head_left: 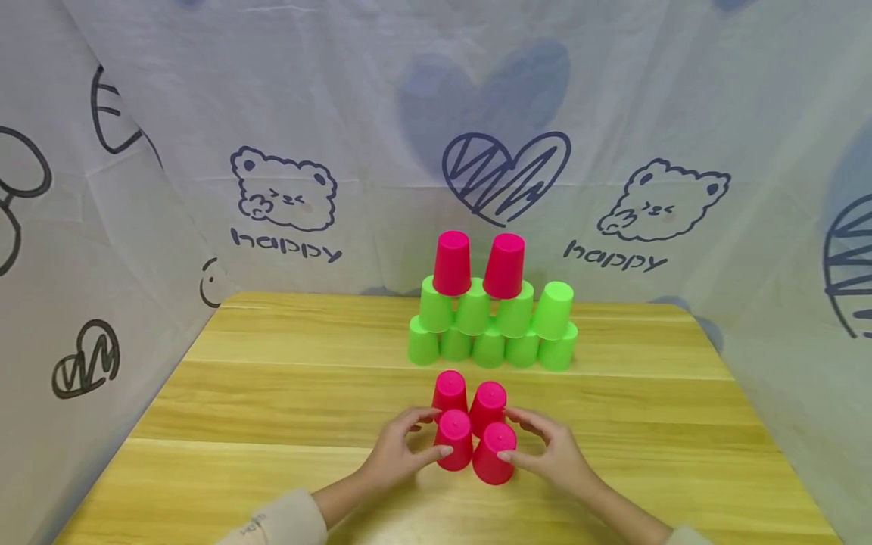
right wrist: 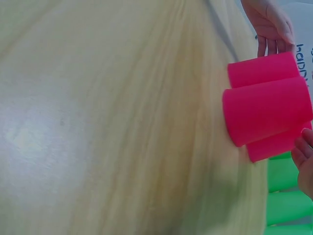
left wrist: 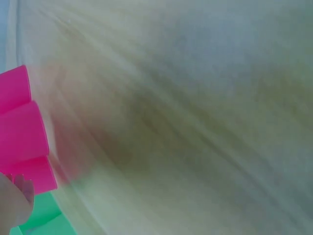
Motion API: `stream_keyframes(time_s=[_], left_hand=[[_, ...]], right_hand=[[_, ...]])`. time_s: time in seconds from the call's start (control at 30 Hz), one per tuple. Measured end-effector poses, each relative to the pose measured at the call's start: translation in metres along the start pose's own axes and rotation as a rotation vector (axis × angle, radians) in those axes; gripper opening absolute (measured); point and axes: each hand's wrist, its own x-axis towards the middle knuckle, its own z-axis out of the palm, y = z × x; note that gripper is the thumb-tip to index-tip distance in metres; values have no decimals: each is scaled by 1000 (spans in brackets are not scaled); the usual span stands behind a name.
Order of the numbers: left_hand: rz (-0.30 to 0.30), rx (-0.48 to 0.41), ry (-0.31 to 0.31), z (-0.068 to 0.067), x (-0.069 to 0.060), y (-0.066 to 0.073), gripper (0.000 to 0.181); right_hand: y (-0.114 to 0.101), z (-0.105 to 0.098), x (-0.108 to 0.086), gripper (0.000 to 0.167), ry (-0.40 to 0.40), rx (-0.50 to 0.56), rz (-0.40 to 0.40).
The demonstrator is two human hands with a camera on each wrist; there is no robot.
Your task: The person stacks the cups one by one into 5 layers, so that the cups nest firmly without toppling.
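Note:
Several upside-down red-pink cups stand close together near the middle of the table: front left [head_left: 455, 439], front right [head_left: 495, 454], back left [head_left: 450, 390] and back right [head_left: 487, 409]. My left hand [head_left: 402, 446] is at their left side, its thumb against the front left cup and its fingertips by the back left one. On the opposite side, my right hand [head_left: 555, 453] touches the front right cup with its thumb, and its fingertips reach the back right cup. Both hands' fingers are spread, not wrapped around a single cup. The right wrist view shows cups [right wrist: 266, 110] between both hands.
Behind them stands a stack of upside-down green cups [head_left: 488, 348] in two rows, topped by two red-pink cups [head_left: 453, 263] [head_left: 505, 266]. The wooden table [head_left: 272, 393] is bordered by a white patterned cloth [head_left: 381, 151] at the back and sides.

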Motion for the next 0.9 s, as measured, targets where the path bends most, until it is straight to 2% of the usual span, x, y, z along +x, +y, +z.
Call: stream_keyframes(time_s=[0.13,0.27,0.43,0.63,0.77,0.9], left_hand=[[-45,-44,-7,7,-2,-2,49],[-75,-78,-10,12,-2,-5,53],[-72,-79,-6,17,-1,-6,55],[-87,-98,-7,20,-1,-6,55],[-85,-121,1,22,-1,-6,54],[-73,-149,5,22,-1,-6,55]], right_hand=[[5,6,-4,56,-13,40,24],[9,10,-7,60,-28,65,99],[12,14,-10,61,-49,82,190],[17,17,-13,58,-49,75,157],[19,19,-13,56,-21,93,171],[21,20,-14,54,-19,87,131]])
